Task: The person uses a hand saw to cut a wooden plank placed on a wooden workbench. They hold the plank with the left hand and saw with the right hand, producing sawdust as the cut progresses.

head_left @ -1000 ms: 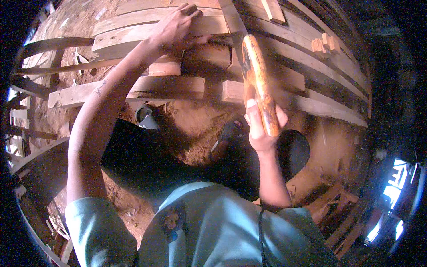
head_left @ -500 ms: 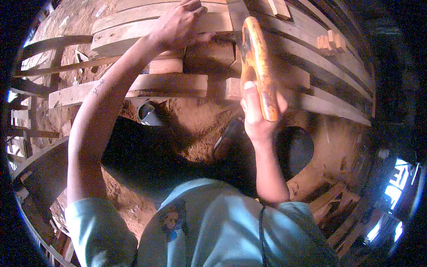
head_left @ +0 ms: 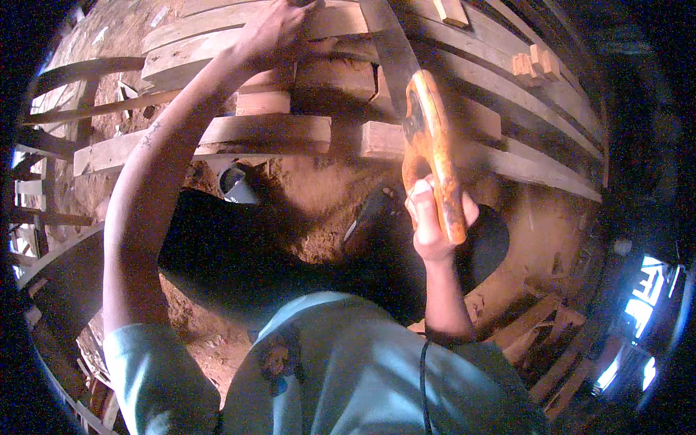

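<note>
Reddish-brown dirt ground (head_left: pixel 319 203) lies under a frame of curved wooden planks (head_left: pixel 275 130) and small wood blocks (head_left: pixel 533 61). Seen from the head camera, the right hand (head_left: pixel 431 221) is closed tight around the orange wooden handle of a hand saw (head_left: pixel 435 152). Its dark blade runs up across the planks. The left hand (head_left: pixel 272 29) reaches far up and presses on the top plank (head_left: pixel 217 36), fingers curled over it. A small grey cup (head_left: pixel 238 185) sits on the dirt below the planks.
</note>
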